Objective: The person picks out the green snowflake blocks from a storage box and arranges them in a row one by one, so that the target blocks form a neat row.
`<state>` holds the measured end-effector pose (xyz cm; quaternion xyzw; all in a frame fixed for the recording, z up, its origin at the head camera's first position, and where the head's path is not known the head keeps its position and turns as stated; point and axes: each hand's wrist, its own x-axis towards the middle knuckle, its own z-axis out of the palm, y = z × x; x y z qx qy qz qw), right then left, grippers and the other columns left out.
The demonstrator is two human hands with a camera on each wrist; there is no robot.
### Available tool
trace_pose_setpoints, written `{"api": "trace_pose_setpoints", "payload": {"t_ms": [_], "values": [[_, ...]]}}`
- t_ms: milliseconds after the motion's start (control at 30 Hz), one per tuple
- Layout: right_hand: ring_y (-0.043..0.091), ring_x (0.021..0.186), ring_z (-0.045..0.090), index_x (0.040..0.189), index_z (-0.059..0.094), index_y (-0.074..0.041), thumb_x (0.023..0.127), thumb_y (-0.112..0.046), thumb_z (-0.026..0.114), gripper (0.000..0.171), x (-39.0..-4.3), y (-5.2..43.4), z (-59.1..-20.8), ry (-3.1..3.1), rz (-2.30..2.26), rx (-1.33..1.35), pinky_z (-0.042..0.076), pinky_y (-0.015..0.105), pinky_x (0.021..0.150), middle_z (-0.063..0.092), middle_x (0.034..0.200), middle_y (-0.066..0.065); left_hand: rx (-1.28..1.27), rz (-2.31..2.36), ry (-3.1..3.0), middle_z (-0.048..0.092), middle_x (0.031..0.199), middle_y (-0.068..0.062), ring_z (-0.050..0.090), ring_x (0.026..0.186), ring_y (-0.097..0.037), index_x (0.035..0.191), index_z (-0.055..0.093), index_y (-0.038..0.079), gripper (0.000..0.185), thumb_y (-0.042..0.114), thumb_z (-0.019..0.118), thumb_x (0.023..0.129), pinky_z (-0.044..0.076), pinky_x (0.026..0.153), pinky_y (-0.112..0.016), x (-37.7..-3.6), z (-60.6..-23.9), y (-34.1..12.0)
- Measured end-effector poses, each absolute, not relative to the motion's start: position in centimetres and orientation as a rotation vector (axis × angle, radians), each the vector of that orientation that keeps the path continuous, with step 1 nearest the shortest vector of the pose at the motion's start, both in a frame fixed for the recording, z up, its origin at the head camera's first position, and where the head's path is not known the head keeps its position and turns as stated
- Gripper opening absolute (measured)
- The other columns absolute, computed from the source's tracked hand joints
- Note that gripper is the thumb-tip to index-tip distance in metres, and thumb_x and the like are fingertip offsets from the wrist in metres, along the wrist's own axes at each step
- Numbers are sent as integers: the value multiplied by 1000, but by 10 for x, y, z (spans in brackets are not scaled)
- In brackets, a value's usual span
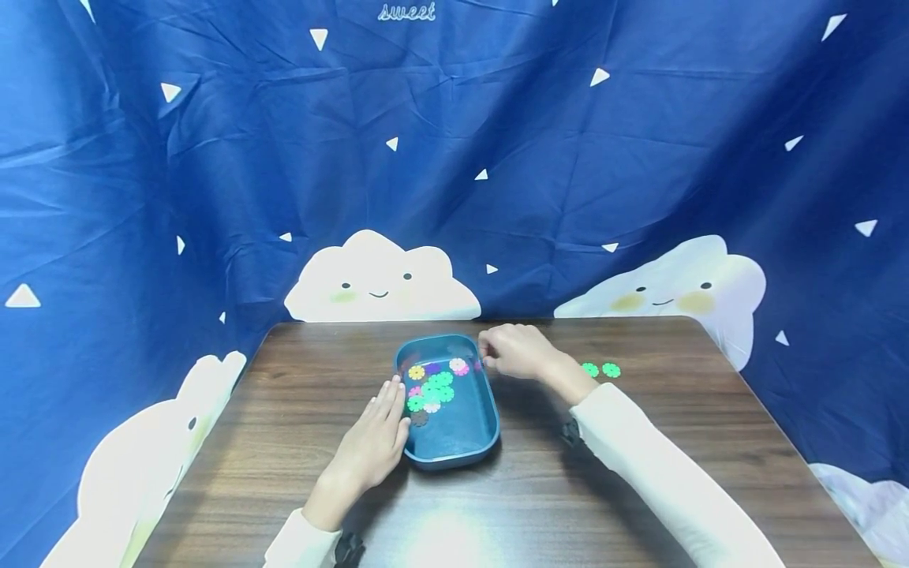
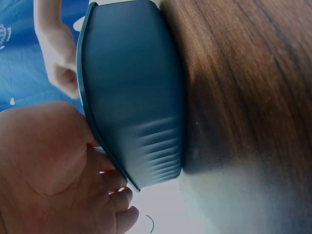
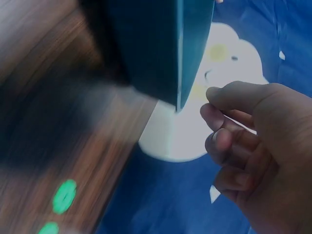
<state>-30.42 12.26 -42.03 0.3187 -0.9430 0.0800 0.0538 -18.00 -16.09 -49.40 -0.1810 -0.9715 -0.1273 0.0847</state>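
Observation:
A teal rectangular tray stands on the table, with several flower-shaped discs lying inside, mostly green, others pink, white, yellow, purple and brown. Along its left rim lies my left hand, fingers straight and touching the edge; the left wrist view shows the palm beside the tray's outer wall. My right hand is just past the far right rim, its fingers curled. In the right wrist view the thumb and fingertips are drawn together with nothing visible between them. A small pinkish blur shows by that rim in the head view.
Two green flower discs lie on the wooden table to the right, beyond my right forearm. A blue curtain with white clouds hangs behind the table's far edge.

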Motion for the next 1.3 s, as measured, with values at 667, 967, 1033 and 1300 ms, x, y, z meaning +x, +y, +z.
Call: {"api": "trace_pose_setpoints", "payload": {"t_ms": [667, 967, 1033, 1300], "values": [[8, 60, 50, 77, 59, -24, 90, -25, 65, 14, -320, 28, -436, -2943, 116, 1123, 39, 23, 53, 57, 69, -10, -539, -351, -2902, 24, 162, -16, 25, 150, -30, 152, 29, -1, 57, 28, 41, 105, 28, 121, -47, -182, -496, -162], [9, 62, 51, 81, 61, -23, 90, -26, 64, 10, -329, 16, -444, -3073, 53, 1064, 41, 25, 55, 58, 71, -8, -542, -341, -2929, 24, 162, -16, 25, 150, -31, 153, 28, -1, 57, 27, 40, 105, 27, 122, -46, -182, -492, -162], [10, 63, 52, 82, 61, -23, 89, -26, 66, 9, -331, 14, -445, -3098, 45, 1046, 42, 26, 56, 58, 71, -8, -543, -331, -2937, 24, 162, -16, 25, 150, -31, 153, 27, -1, 57, 28, 38, 105, 27, 122, -46, -182, -491, -162], [13, 68, 54, 87, 63, -22, 87, -32, 68, 11, -331, 9, -450, -3222, -105, 982, 49, 30, 66, 59, 73, -6, -546, -336, -2938, 23, 162, -17, 25, 150, -31, 153, 28, -1, 57, 29, 39, 105, 29, 121, -47, -181, -491, -161]]}}
